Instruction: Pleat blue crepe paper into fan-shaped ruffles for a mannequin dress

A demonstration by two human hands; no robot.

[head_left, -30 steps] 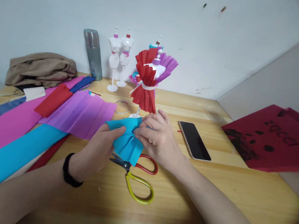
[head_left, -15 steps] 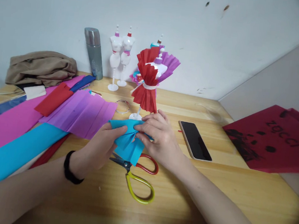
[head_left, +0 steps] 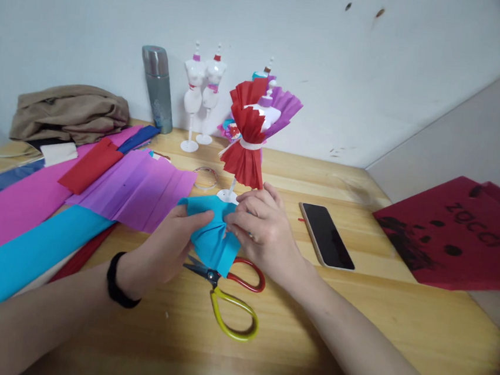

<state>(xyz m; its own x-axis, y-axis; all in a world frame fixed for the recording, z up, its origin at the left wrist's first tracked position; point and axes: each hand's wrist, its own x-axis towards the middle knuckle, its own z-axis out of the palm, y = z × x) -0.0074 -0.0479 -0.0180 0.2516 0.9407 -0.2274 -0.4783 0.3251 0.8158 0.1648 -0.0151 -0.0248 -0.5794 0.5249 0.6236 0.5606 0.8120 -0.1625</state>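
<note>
Near you, the scissors [head_left: 213, 277] lie open on the bench [head_left: 306, 340]. Beyond, the fingers of your left hand [head_left: 159, 249] and right hand [head_left: 264, 227] pinch the blue paper [head_left: 211, 244]; its far edge now bulges farther out, soft folds fanning nearward, long axis unclear. Farther, pleated red paper [head_left: 241, 172] wraps a glossy mannequin [head_left: 269, 114].

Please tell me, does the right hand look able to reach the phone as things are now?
Probably yes: the phone lies on the table just right of the right hand, with nothing standing between. But that hand is pinching blue paper, so it would likely need to let go first.
</note>
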